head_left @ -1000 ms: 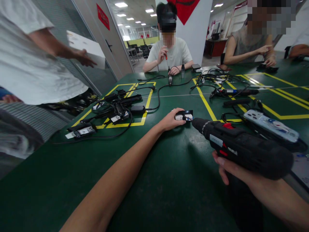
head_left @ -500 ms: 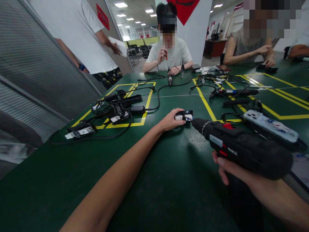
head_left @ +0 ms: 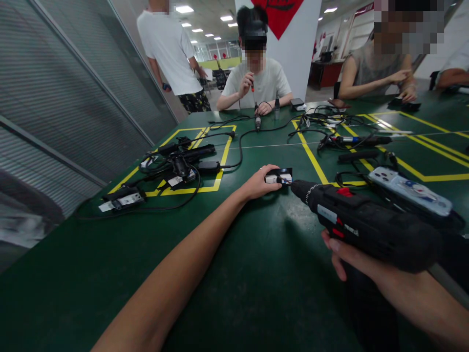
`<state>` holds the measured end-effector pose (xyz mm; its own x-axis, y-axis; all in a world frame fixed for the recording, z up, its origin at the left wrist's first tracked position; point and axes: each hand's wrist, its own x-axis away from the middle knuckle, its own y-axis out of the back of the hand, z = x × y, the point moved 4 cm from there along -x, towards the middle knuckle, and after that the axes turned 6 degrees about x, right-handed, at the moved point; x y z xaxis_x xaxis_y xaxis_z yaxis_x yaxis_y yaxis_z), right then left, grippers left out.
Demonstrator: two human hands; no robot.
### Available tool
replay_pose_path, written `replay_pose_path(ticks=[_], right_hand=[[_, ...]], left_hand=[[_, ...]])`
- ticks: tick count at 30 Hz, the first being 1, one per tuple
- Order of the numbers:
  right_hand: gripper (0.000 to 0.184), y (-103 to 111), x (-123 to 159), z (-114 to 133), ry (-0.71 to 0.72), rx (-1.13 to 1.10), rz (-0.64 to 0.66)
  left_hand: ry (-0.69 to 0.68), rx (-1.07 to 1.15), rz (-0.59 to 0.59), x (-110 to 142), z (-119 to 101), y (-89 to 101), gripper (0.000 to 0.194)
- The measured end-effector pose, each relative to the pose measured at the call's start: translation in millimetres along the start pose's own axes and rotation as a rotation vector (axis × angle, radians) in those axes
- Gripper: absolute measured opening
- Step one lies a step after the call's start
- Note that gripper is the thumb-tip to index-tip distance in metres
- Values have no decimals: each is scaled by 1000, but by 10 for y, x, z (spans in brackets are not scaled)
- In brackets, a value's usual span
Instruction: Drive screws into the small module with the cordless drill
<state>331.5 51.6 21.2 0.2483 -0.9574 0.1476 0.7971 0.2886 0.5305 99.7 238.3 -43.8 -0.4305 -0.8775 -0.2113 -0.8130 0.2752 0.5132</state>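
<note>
My left hand (head_left: 259, 183) reaches out over the green table (head_left: 227, 274) and pinches a small black and white part (head_left: 280, 176) flat on the surface. My right hand (head_left: 344, 256) grips the handle of a black cordless drill (head_left: 366, 226) with red marks. The drill's tip points at the right end of the small part and touches it or nearly does. Most of my right fingers are hidden behind the drill body.
A heap of black adapters and cables (head_left: 172, 166) lies in a yellow-taped square at the left. A phone (head_left: 410, 189) rests on a device at the right. Cables and tools (head_left: 344, 137) cover the far side. Three people sit opposite; another stands at the back left.
The standing person in the white shirt has walked further away along the left wall. My hands, the drill and the small part have barely moved.
</note>
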Motion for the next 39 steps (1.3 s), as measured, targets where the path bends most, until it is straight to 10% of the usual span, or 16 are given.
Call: replay_pose_path(ticks=[39], right_hand=[[48,-14,3,52,7,2,10]], left_hand=[[-11,-20,-3,5,-13,5,57]])
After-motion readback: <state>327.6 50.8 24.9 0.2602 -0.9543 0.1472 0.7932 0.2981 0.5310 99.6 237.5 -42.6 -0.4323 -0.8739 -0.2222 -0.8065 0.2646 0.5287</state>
